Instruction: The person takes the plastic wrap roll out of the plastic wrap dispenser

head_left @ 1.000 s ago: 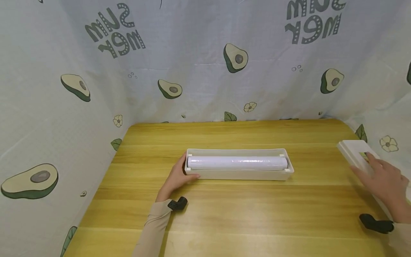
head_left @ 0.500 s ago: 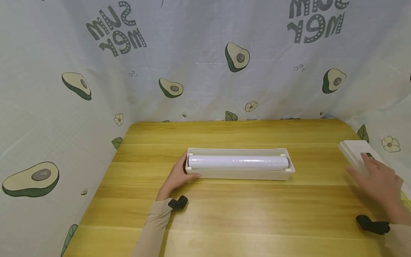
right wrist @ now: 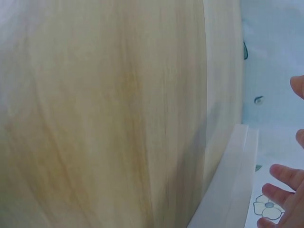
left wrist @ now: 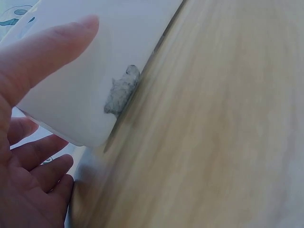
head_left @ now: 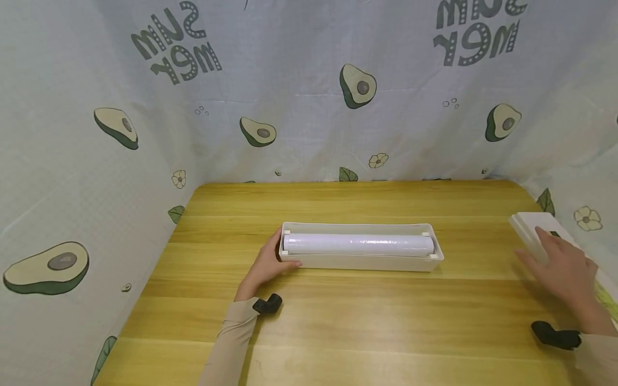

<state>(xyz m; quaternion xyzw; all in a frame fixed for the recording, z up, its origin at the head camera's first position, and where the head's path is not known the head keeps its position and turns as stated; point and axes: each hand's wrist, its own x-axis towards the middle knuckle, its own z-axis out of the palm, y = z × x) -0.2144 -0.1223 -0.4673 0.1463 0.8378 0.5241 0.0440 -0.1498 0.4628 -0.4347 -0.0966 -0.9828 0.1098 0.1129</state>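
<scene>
An uncovered white plastic wrap box [head_left: 362,262] lies lengthwise across the middle of the table, with a shiny white roll of plastic wrap [head_left: 357,244] inside. My left hand [head_left: 265,260] holds the box's left end, thumb along the front wall and the other fingers around the end. In the left wrist view a grey, crinkled patch [left wrist: 122,92] shows low on the box wall. At the table's right side lies a long white lid [head_left: 533,220] with a small dark label. My right hand [head_left: 562,268] is over it, fingers spread and holding nothing; part of the lid is hidden below.
The wood-patterned table [head_left: 367,332] ends at a white curtain [head_left: 299,64] printed with avocados, which hangs behind it and along both sides. Black camera mounts [head_left: 267,304] are worn on both wrists.
My right hand has shifted a little to the left off the lid, which stays at the table's right side. The left hand and the box have not moved.
</scene>
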